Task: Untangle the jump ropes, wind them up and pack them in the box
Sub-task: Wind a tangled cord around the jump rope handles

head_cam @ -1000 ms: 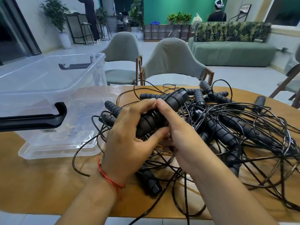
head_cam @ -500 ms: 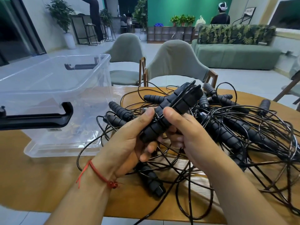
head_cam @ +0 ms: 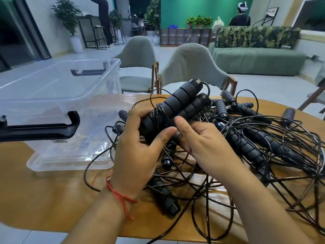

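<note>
A pair of black ribbed jump rope handles [head_cam: 177, 103] points up and to the right above the table, with thin black cord wrapped around their middle. My left hand [head_cam: 139, 152] grips their lower end. From the right, my right hand [head_cam: 202, 143] holds the same pair, thumb on the cord. Under and to the right of them lies a big tangle of black jump ropes [head_cam: 263, 143] with several handles. The clear plastic box [head_cam: 58, 155] stands open at the left, with black clip handles on its rim.
The round wooden table [head_cam: 44, 199] ends close to me at the bottom. One loose handle [head_cam: 167, 198] lies between my forearms. Two grey chairs [head_cam: 191, 67] stand behind the table. People stand far back in the room.
Both hands have lifted the pair of handles up out of the tangle and tilted it more upright. Cord now shows wrapped around its middle.
</note>
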`<state>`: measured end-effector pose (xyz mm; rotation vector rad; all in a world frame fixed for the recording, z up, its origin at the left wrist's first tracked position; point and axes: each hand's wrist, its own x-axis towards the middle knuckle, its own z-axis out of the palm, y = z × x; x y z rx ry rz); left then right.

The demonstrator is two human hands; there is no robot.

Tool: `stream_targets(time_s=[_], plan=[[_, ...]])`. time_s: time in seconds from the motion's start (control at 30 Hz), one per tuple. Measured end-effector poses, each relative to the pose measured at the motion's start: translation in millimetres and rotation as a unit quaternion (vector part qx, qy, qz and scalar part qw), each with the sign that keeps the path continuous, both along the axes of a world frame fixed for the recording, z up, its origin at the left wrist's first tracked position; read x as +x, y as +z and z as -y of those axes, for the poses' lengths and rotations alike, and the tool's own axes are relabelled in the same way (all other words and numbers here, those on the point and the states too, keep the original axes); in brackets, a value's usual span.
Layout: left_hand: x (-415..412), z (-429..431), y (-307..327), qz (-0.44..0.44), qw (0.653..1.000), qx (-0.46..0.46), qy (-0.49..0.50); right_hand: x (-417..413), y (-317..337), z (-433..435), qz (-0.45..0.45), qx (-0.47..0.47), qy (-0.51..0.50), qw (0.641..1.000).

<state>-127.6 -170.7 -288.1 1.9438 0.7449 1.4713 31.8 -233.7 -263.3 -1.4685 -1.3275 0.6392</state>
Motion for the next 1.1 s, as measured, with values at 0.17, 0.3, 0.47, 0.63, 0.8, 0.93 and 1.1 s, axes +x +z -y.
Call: stream_targets(time_s=[0.17, 0.3, 0.47, 0.63, 0.8, 0.93, 1.1], plan=[[-4.8, -5.2, -9.0, -0.042, 0.991, 0.117, 0.053, -1.7, 2.0, 2.5, 0.198, -0.065, -0.093, 0.974], [-9.0, -12.0, -12.1, -0.055, 0.977, 0.195, 0.070, -0.9, 3.3, 7.5, 0.194, -0.062, -0.081, 0.976], [-8.4, -14.2, -16.5, -0.037, 0.955, 0.282, 0.083, -1.0, 12.2, 2.2, -0.148, -0.086, 0.098, 0.980], [-3.5, -15.2, -23.1, -0.064, 0.947, 0.308, 0.060, -7.6, 13.3, 14.3, -0.201, -0.007, 0.064, 0.978], [1.0, -1.8, -9.9, -0.011, 0.990, 0.115, -0.082, -7.5, 11.1, 8.0, -0.276, 0.032, 0.026, 0.960], [4.6, 0.4, 14.0, 0.108, 0.948, -0.258, -0.150, -2.0, 10.6, 10.9, -0.264, 0.026, 0.055, 0.963], [-6.3, -2.1, 21.7, 0.008, 0.777, -0.528, -0.341, -2.8, 9.1, 16.2, -0.183, 0.028, 0.101, 0.977]])
